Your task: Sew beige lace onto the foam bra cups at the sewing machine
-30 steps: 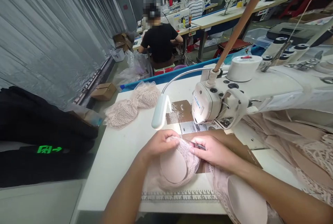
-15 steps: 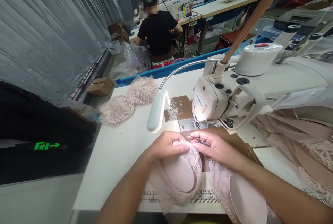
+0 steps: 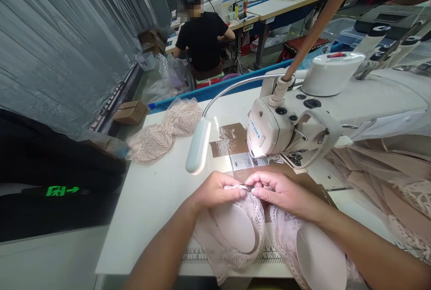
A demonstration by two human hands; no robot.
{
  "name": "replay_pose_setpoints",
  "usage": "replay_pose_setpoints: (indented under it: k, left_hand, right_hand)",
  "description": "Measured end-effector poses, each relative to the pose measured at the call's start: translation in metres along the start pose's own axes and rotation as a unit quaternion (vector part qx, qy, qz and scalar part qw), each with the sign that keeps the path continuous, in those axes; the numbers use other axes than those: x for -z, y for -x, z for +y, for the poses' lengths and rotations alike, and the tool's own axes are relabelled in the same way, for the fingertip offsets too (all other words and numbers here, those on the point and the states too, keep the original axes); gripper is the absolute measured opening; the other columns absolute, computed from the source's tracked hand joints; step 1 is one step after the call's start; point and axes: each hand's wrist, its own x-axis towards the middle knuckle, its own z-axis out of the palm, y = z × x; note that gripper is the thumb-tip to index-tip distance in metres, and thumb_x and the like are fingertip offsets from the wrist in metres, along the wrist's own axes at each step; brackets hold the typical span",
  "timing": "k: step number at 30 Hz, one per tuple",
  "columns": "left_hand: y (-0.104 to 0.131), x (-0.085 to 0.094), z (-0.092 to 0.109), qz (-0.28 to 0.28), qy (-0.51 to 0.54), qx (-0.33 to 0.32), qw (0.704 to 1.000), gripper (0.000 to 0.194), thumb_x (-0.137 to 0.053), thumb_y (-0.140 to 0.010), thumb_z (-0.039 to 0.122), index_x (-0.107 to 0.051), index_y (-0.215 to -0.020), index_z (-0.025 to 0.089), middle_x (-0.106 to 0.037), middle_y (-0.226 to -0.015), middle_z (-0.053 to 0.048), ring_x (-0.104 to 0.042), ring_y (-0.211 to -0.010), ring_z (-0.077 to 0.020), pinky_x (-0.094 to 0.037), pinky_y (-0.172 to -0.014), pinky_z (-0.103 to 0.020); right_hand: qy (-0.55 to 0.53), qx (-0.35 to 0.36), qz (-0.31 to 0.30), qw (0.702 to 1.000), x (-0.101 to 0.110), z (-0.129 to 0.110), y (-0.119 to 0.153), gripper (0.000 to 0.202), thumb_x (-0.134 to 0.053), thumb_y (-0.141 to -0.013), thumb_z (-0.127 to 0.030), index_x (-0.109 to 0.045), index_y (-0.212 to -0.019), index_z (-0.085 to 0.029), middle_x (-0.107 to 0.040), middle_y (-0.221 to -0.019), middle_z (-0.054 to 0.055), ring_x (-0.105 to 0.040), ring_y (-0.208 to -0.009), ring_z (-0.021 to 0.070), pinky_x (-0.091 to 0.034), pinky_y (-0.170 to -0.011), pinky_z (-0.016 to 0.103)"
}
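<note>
A pale pink lace bra lies across the table's front edge, the smooth insides of its two cups facing up. My left hand is closed, pinching the lace at the top of the left cup. Between the fingers of my right hand are slim, dark metal thread snips, partly covered. Their tips point left and meet the lace at my left fingertips. The second cup hangs below my right wrist.
A JUKI sewing machine stands just beyond my hands, with a bendable lamp to its left. Another lace bra lies at the table's far left. Pink fabric is heaped on the right. A co-worker sits ahead.
The snips have swung flatter and their tips have moved in to the lace at my left fingertips. My hands have come closer together, and the left cup has shifted slightly right.
</note>
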Motion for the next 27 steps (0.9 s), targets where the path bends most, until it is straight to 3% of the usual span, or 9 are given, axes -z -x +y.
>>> replay_pose_setpoints:
  k: [5, 12, 15, 18, 21, 23, 27]
  left_hand:
    - [0.000, 0.000, 0.001, -0.007, 0.007, 0.009, 1.000, 0.027, -0.074, -0.075, 0.036, -0.071, -0.077, 0.009, -0.051, -0.060, 0.001, -0.041, -0.056, -0.0087, -0.030, -0.053, -0.021]
    - [0.000, -0.001, -0.002, 0.002, -0.002, 0.010, 1.000, 0.031, -0.074, -0.075, 0.040, -0.073, -0.080, 0.010, -0.059, -0.065, -0.003, -0.048, -0.060, -0.0111, -0.036, -0.056, -0.022]
    - [-0.002, -0.004, -0.001, 0.001, -0.006, -0.001, 1.000, 0.031, -0.073, -0.076, 0.041, -0.072, -0.077, 0.010, -0.061, -0.067, -0.003, -0.051, -0.062, -0.0122, -0.039, -0.059, -0.023]
    - [0.000, 0.000, 0.003, -0.018, -0.029, -0.005, 0.999, 0.028, -0.070, -0.078, 0.040, -0.071, -0.087, 0.013, -0.064, -0.077, -0.004, -0.055, -0.071, -0.0149, -0.043, -0.067, -0.024]
    - [0.010, 0.017, 0.010, -0.064, -0.099, 0.029, 0.993, 0.033, -0.076, -0.071, 0.034, -0.068, -0.098, 0.015, -0.063, -0.091, -0.004, -0.057, -0.081, -0.0178, -0.044, -0.070, -0.024]
    - [0.020, 0.031, 0.014, -0.078, -0.134, 0.061, 0.986, 0.035, -0.077, -0.069, 0.031, -0.065, -0.098, 0.015, -0.062, -0.089, -0.004, -0.056, -0.079, -0.0178, -0.043, -0.065, -0.024]
    - [0.032, 0.045, 0.016, -0.011, -0.123, 0.074, 0.990, 0.031, -0.072, -0.075, 0.032, -0.063, -0.098, 0.014, -0.059, -0.084, -0.003, -0.054, -0.075, -0.0159, -0.041, -0.065, -0.023]
  right_hand:
    - [0.008, -0.002, 0.009, 1.000, -0.004, -0.005, 0.001, 0.028, -0.053, -0.087, -0.044, -0.064, -0.096, -0.019, -0.064, -0.088, 0.003, -0.058, -0.079, 0.0178, -0.045, -0.071, 0.030]
    - [0.011, -0.008, 0.052, 0.999, -0.007, -0.008, 0.002, 0.028, -0.050, -0.088, -0.042, -0.064, -0.079, -0.019, -0.064, -0.078, 0.003, -0.058, -0.075, 0.0178, -0.045, -0.068, 0.031]
    - [-0.070, -0.015, 0.065, 0.995, -0.011, -0.004, -0.001, 0.030, -0.055, -0.084, -0.045, -0.062, -0.095, -0.018, -0.062, -0.087, 0.004, -0.060, -0.077, 0.0176, -0.047, -0.068, 0.031]
    - [-0.119, -0.037, 0.014, 0.992, -0.013, -0.007, -0.004, 0.043, -0.063, -0.078, -0.045, -0.057, -0.112, -0.019, -0.061, -0.090, 0.003, -0.061, -0.081, 0.0186, -0.049, -0.071, 0.031]
    - [-0.026, -0.059, 0.011, 0.998, -0.010, -0.010, -0.005, 0.027, -0.057, -0.083, -0.044, -0.064, -0.088, -0.018, -0.061, -0.080, 0.002, -0.058, -0.077, 0.0186, -0.045, -0.069, 0.031]
    - [0.028, -0.069, 0.016, 0.997, -0.005, -0.008, -0.003, 0.031, -0.052, -0.086, -0.045, -0.059, -0.072, -0.018, -0.059, -0.072, 0.001, -0.055, -0.069, 0.0169, -0.042, -0.063, 0.029]
    - [0.016, -0.033, -0.102, 0.994, -0.003, 0.001, -0.001, 0.034, -0.049, -0.089, -0.046, -0.055, -0.070, -0.018, -0.055, -0.068, -0.001, -0.051, -0.065, 0.0144, -0.039, -0.060, 0.027]
